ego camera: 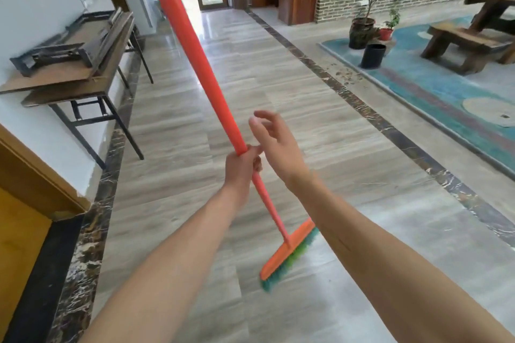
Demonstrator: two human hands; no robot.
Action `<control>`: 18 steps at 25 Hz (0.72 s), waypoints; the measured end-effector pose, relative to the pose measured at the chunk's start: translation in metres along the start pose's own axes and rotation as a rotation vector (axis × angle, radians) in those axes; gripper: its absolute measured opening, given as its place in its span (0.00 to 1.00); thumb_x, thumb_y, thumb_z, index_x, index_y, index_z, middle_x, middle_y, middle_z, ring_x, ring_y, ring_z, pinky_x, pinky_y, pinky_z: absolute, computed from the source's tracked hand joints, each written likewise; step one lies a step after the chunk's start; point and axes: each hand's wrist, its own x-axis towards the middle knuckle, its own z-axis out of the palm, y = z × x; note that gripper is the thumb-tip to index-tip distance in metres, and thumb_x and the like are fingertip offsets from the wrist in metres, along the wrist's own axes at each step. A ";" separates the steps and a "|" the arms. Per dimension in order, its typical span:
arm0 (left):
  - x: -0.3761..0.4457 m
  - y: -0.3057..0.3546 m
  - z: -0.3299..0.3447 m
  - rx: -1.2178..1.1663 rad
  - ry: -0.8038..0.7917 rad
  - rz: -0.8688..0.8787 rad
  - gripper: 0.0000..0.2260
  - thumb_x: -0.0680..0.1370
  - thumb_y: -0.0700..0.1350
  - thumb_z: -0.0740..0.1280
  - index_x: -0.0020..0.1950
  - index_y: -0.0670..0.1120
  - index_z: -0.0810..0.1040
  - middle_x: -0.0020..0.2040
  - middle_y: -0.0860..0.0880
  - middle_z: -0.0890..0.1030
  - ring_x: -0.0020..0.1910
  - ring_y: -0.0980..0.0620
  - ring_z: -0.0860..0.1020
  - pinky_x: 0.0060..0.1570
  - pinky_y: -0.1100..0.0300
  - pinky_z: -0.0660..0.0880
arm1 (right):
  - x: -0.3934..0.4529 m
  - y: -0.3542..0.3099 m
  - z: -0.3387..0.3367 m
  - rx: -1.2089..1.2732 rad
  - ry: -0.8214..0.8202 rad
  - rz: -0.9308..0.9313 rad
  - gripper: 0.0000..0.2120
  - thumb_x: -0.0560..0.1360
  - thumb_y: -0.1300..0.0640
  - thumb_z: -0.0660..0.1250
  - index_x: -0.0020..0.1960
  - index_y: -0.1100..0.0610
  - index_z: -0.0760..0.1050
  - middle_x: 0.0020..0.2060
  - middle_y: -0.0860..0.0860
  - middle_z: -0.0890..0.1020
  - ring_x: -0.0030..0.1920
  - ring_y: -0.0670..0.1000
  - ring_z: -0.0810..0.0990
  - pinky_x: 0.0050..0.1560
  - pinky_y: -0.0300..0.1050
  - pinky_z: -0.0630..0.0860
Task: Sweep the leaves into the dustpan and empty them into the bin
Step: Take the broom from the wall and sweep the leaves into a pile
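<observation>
The left hand is gripping the orange broom, fingers clamped on its handle; the right hand is hovering beside, fingers apart. The leaves are lying unswept at 1 o'clock, near the black bin. No dustpan is showing.

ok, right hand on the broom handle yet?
Apart. The head view shows the right hand open beside the broom handle, with floor visible between its fingers and the handle. Only the left hand grips it.

orange broom, black bin, teal rug
</observation>
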 end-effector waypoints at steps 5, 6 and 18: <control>0.102 0.006 0.029 -0.447 -0.070 -0.117 0.18 0.76 0.39 0.63 0.29 0.49 0.62 0.23 0.52 0.60 0.24 0.54 0.62 0.36 0.58 0.65 | 0.079 0.122 -0.025 -0.594 -0.186 0.212 0.14 0.70 0.55 0.67 0.56 0.51 0.73 0.47 0.49 0.81 0.51 0.54 0.79 0.55 0.53 0.75; 0.118 0.003 0.033 -0.491 -0.058 -0.149 0.18 0.77 0.40 0.63 0.29 0.49 0.61 0.23 0.53 0.60 0.25 0.54 0.62 0.37 0.58 0.65 | 0.096 0.128 -0.025 -0.686 -0.161 0.218 0.09 0.71 0.53 0.67 0.50 0.52 0.73 0.42 0.49 0.80 0.47 0.55 0.79 0.50 0.51 0.76; 0.458 0.043 0.041 -0.295 0.611 -0.056 0.08 0.78 0.43 0.65 0.54 0.42 0.70 0.40 0.45 0.75 0.24 0.51 0.76 0.29 0.56 0.75 | 0.386 0.176 -0.039 -1.167 -0.139 0.327 0.14 0.76 0.50 0.60 0.50 0.57 0.80 0.47 0.56 0.84 0.48 0.60 0.82 0.43 0.46 0.72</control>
